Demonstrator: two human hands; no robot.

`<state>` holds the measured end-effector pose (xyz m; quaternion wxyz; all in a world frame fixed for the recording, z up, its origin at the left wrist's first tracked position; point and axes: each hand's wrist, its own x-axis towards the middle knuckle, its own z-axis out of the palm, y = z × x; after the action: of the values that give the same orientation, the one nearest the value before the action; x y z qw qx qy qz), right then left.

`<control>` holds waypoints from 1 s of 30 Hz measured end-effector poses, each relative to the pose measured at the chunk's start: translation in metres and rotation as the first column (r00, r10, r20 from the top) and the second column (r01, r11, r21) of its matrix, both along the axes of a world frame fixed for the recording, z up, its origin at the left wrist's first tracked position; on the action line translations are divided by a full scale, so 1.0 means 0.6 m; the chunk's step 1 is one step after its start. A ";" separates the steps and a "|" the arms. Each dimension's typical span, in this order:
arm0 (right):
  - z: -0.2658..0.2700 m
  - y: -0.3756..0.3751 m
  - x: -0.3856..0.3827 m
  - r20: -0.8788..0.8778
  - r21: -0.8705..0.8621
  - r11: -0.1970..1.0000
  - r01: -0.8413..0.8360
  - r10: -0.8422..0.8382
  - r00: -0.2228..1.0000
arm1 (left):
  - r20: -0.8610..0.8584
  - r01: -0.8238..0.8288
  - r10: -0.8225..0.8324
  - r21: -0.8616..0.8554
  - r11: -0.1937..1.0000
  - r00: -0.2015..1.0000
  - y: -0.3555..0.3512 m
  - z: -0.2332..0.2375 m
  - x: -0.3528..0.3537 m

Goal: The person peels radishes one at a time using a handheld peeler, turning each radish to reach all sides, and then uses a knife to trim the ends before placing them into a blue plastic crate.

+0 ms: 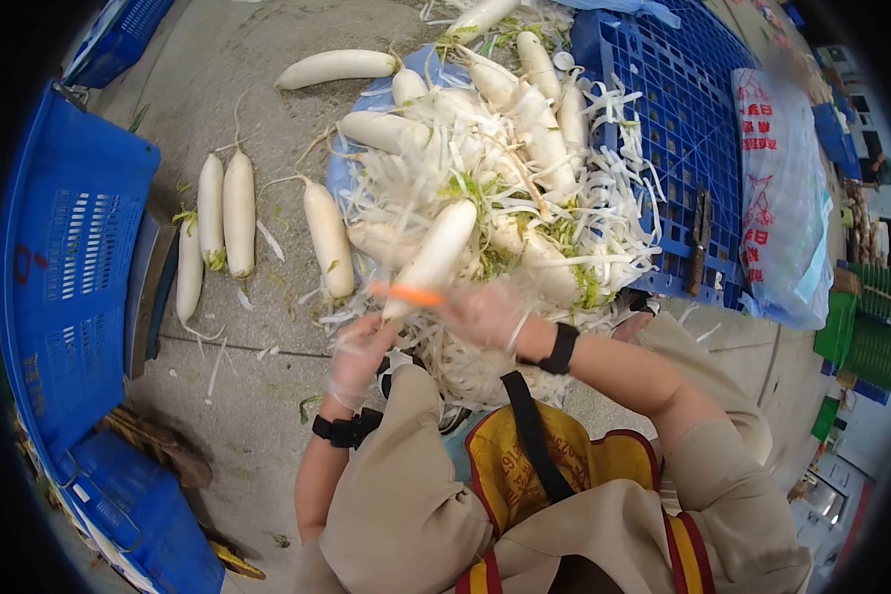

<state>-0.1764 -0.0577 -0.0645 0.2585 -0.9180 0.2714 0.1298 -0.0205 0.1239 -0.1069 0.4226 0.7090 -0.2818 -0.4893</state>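
Near the middle, my left hand (361,361), in a thin clear glove, grips the lower end of a white radish (438,252), which points up and away from me. Just right of it, my right hand (485,315) is closed around an orange peeler (408,295) that lies across the radish near its lower end. The right hand and the peeler are smeared by motion. Long pale peelings (455,361) heap up below and around both hands. Behind the held radish, more radishes (544,144) with green tops lie among the peelings.
Three radishes (239,213) lie on the concrete at the left, one more (327,238) nearer the pile. A blue crate (79,257) stands far left. At the right, a blue pallet (678,119) bears a knife (699,238) and a plastic bag (777,198) with red print.
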 end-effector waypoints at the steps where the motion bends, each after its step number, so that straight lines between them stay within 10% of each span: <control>1: 0.013 0.013 0.000 0.058 0.000 0.992 -0.122 0.122 0.991 | 0.177 0.073 -0.046 -0.152 0.986 0.983 -0.003 0.001 -0.004; 2: 0.019 0.018 0.000 0.116 -0.006 0.970 -0.243 0.242 0.963 | 0.177 0.075 -0.047 -0.156 0.985 0.983 -0.007 0.005 -0.008; 7: -0.100 -0.172 -0.026 0.036 -0.100 0.950 0.295 -0.293 0.955 | 0.015 -0.059 0.059 0.009 0.998 0.998 -0.011 0.016 -0.011; 14: 0.047 -0.013 0.008 -0.091 0.042 0.972 -0.229 0.232 0.968 | 0.193 -0.005 0.022 -0.088 0.996 0.981 0.019 0.001 0.003; 17: -0.095 -0.115 -0.020 0.002 -0.099 0.974 0.206 -0.207 0.978 | 0.402 0.009 0.058 -0.161 0.987 0.914 0.027 -0.017 0.005; 20: -0.092 -0.118 -0.029 0.026 -0.208 0.935 0.286 -0.287 0.957 | 0.295 -0.068 0.104 -0.128 0.989 0.950 0.013 0.005 0.004; 22: -0.033 -0.065 -0.024 -0.038 0.079 0.950 0.301 -0.299 0.953 | 0.196 -0.094 0.115 -0.115 0.989 0.974 -0.008 0.057 0.006; 24: -0.019 -0.014 -0.037 0.100 0.117 0.993 -0.024 0.012 0.995 | 0.264 -0.070 0.095 -0.103 0.992 0.960 -0.006 0.039 0.008; 28: -0.027 -0.022 -0.030 0.139 0.264 0.964 0.034 -0.073 0.988 | 0.357 -0.010 0.034 -0.068 0.998 0.934 0.001 0.040 0.007; 30: -0.058 -0.082 -0.024 -0.084 0.251 0.839 0.483 -0.478 0.874 | 0.363 -0.021 0.046 -0.073 0.997 0.931 0.008 0.030 0.007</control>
<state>-0.1910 -0.1069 -0.0992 0.4000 -0.7766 0.4754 0.1041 -0.0165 0.1289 -0.0889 0.3953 0.7772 -0.3596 -0.3322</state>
